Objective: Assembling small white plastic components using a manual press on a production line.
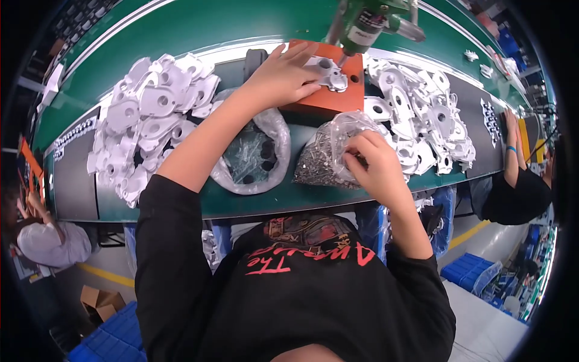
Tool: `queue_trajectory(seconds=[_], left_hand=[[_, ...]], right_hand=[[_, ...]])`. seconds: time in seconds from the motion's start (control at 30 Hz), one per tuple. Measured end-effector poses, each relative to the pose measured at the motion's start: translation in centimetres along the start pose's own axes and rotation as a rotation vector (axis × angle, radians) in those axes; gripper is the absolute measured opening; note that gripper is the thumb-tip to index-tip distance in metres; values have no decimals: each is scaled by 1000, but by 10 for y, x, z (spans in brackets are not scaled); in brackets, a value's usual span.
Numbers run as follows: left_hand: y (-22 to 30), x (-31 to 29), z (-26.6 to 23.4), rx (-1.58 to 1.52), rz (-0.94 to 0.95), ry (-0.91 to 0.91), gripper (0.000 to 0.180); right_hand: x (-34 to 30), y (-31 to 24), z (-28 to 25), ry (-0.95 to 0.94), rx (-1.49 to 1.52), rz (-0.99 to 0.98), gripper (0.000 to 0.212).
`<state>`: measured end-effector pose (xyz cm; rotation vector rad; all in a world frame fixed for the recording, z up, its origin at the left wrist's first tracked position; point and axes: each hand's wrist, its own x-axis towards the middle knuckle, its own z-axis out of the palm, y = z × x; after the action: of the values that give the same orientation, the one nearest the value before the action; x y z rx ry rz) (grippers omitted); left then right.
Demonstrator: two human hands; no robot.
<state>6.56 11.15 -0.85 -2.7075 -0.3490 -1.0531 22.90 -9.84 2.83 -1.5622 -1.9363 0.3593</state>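
A silver cast metal part (333,78) with round holes lies on an orange block (322,104) under the green tool head. My left hand (282,78) reaches across to the block with its fingers spread, the thumb and fingertips at the left end of the part. In front of the block, a clear plastic bag (345,130) stands open, full of small metal screws or pins (316,160). My right hand (375,164) is at the bag's mouth, fingers curled together in a pinch. What lies between those fingertips is hidden.
Heaps of similar castings lie left (158,99) and right (416,114). A clear plastic bag rolled into a ring (280,145) sits below my left forearm. A green power tool (365,30) hangs over the block. Two other people (518,193) work at the far sides.
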Motion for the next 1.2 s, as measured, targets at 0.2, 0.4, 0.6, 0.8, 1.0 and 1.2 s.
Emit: queue_trajectory(seconds=[0.2, 0.4, 0.6, 0.8, 1.0, 1.2], left_hand=[[25, -29, -78, -581, -770, -513, 20], [77, -96, -75, -483, -675, -734, 27], [79, -90, -58, -389, -816, -694, 33], [77, -85, -58, -445, -783, -718, 29], [83, -89, -55, -351, -873, -598, 27], [47, -68, -75, -806, -1150, -420, 20]], right_hand=[[-2, 5, 1, 87, 172, 113, 13], [-7, 14, -4, 107, 297, 234, 11], [-6, 14, -8, 74, 293, 220, 13], [-9, 16, -18, 134, 319, 173, 13], [-6, 18, -24, 150, 426, 186, 12], [-3, 25, -31, 211, 487, 200, 10]])
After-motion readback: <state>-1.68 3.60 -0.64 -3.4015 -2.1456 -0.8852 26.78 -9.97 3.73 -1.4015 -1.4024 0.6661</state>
